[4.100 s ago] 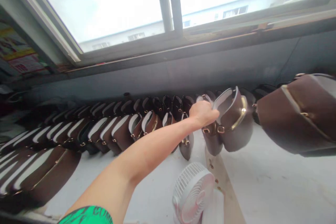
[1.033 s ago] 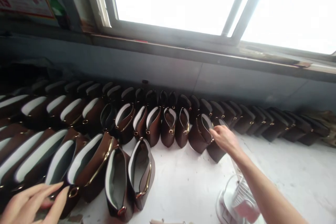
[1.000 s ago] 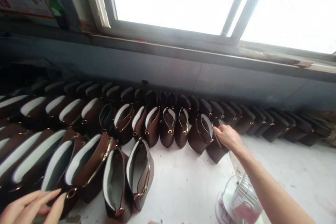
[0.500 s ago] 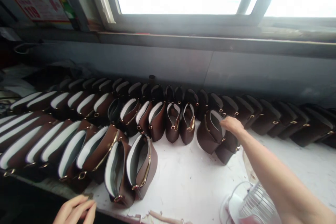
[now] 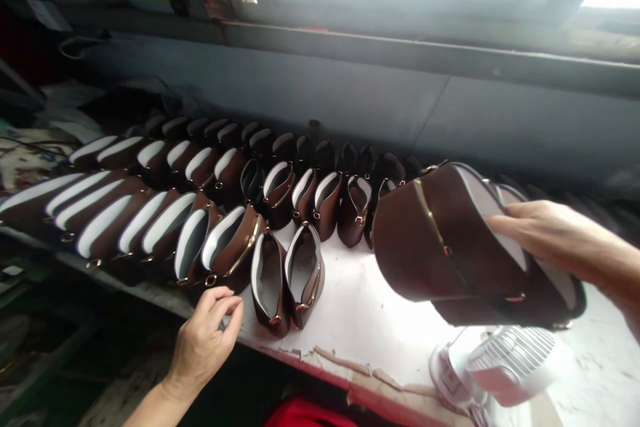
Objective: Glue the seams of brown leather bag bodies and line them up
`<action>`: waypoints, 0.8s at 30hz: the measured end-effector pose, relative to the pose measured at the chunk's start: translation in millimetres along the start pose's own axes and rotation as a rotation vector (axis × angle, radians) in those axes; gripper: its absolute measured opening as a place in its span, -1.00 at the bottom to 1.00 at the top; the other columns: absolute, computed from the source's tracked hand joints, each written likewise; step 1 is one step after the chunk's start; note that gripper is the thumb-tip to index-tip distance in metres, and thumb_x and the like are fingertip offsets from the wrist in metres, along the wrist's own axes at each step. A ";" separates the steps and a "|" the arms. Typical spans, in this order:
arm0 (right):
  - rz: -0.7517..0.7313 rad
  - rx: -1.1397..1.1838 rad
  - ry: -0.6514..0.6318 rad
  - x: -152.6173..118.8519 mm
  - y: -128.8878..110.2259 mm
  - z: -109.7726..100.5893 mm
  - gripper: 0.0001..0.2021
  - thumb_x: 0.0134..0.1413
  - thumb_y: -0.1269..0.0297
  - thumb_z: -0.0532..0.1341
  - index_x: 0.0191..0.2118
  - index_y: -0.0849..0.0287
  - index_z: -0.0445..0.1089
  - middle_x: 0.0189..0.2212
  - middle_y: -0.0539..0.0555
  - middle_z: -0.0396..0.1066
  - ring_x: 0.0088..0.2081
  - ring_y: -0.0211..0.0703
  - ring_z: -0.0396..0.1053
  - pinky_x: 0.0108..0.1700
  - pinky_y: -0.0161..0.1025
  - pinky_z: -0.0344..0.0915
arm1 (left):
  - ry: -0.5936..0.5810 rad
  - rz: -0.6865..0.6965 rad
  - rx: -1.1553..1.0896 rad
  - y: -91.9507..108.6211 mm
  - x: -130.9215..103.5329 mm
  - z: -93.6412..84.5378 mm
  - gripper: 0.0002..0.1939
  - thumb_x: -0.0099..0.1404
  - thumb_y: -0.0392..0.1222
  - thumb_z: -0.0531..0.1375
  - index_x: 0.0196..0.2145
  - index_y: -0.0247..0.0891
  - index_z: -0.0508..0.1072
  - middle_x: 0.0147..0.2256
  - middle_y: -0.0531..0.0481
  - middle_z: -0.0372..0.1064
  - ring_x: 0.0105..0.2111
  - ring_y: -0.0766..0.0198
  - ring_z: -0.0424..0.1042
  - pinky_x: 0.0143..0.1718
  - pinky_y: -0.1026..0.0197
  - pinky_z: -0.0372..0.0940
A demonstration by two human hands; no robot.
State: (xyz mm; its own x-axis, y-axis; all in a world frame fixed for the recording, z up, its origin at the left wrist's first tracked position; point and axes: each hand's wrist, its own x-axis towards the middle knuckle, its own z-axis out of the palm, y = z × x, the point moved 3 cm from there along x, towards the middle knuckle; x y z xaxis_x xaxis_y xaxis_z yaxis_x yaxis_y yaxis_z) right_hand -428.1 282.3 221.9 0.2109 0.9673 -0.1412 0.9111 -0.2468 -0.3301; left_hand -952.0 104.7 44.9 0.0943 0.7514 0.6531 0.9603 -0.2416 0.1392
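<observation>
My right hand (image 5: 555, 233) grips two brown bags by their pale-lined open tops. The nearer brown bag (image 5: 445, 240) has a gold zipper and is tilted above the white table (image 5: 365, 300); the other is mostly hidden behind it. My left hand (image 5: 207, 330) hangs before the table's front edge, fingers curled with a gap to the thumb and nothing between them. Two upright brown bags, one (image 5: 270, 283) beside the other (image 5: 304, 273), stand to the right of that hand. Rows of similar bags (image 5: 165, 227) fill the left and back of the table.
A small white and pink fan (image 5: 515, 360) sits at the front right, below the held bags. The table's front edge (image 5: 350, 373) is ragged. Behind the rows rises a grey wall (image 5: 325, 87) with a window above. Something red (image 5: 305, 413) shows at the bottom.
My right hand has lifted two bags off the table and brought them nearer. My left hand has come further into view, toward the front bags. The view has shifted.
</observation>
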 end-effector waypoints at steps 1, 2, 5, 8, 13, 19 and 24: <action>0.039 -0.026 -0.086 -12.5 -10.6 13.1 -0.73 0.29 0.17 0.28 -0.46 0.07 0.49 -0.53 0.14 0.56 -0.54 0.05 0.54 -0.47 -0.11 0.40 | -0.006 0.000 -0.017 -2.2 0.6 1.1 -0.89 0.55 -0.27 0.20 -0.17 -0.22 0.54 -0.14 -0.02 0.50 -0.25 0.30 0.63 -0.20 0.33 0.49; 0.053 -0.052 -0.154 -23.8 -21.8 27.5 -0.73 0.29 0.20 0.25 -0.45 0.09 0.50 -0.49 0.15 0.59 -0.49 0.03 0.56 -0.45 -0.15 0.38 | -0.012 0.002 -0.034 -4.7 0.9 1.4 -0.90 0.54 -0.27 0.21 -0.17 -0.22 0.54 -0.14 -0.02 0.49 -0.24 0.29 0.63 -0.18 0.33 0.49; 0.022 -0.105 -0.231 -49.5 -50.8 72.6 -0.69 0.24 0.20 0.27 -0.54 0.09 0.42 -0.51 0.13 0.54 -0.45 -0.03 0.51 -0.42 -0.19 0.26 | -0.020 0.010 -0.073 -14.5 -0.5 -3.4 -0.91 0.53 -0.28 0.23 -0.17 -0.23 0.55 -0.14 -0.03 0.50 -0.22 0.28 0.63 -0.15 0.32 0.48; -0.001 -0.157 -0.228 -66.3 -65.1 119.1 -0.63 0.28 0.22 0.24 -0.59 0.09 0.34 -0.55 0.12 0.46 -0.40 -0.04 0.46 -0.32 -0.17 0.23 | -0.023 0.004 -0.082 -29.6 -7.4 -12.9 -0.88 0.53 -0.26 0.22 -0.19 -0.23 0.56 -0.16 -0.02 0.52 -0.25 0.28 0.63 -0.18 0.32 0.48; -0.001 -0.126 -0.240 -87.7 -75.1 195.3 -0.67 0.43 0.21 0.19 -0.41 0.14 0.44 -0.49 0.05 0.49 -0.35 -0.07 0.50 -0.19 -0.14 0.35 | -0.027 -0.043 -0.059 -58.2 -27.6 -26.2 -0.86 0.55 -0.21 0.22 -0.20 -0.22 0.56 -0.17 -0.01 0.53 -0.27 0.28 0.62 -0.22 0.31 0.45; -0.078 0.088 -0.059 -113.8 -86.7 217.5 -0.62 0.38 -0.02 0.17 -0.01 0.20 0.51 -0.13 0.30 0.62 -0.08 0.22 0.61 -0.07 -0.02 0.43 | -0.057 -0.018 -0.080 -75.2 -40.8 -31.9 -0.83 0.58 -0.17 0.17 -0.16 -0.20 0.55 -0.19 0.00 0.58 -0.26 0.27 0.63 -0.16 0.28 0.47; -0.098 0.300 0.250 -142.3 -65.7 201.9 -0.48 0.36 -0.11 0.11 0.23 0.11 0.41 0.19 0.24 0.47 0.06 0.12 0.54 0.04 -0.01 0.49 | -0.038 0.016 -0.092 -81.8 -42.8 -29.9 -0.82 0.60 -0.12 0.16 -0.15 -0.17 0.54 -0.20 0.01 0.60 -0.27 0.26 0.64 -0.18 0.26 0.48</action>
State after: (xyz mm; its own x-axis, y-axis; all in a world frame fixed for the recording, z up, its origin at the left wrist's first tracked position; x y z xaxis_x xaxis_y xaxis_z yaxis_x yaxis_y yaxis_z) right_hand -589.4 149.0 75.3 0.2416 0.9624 0.1241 0.7952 -0.1231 -0.5938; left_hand -1042.4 73.9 27.8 0.1211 0.7691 0.6276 0.9308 -0.3077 0.1975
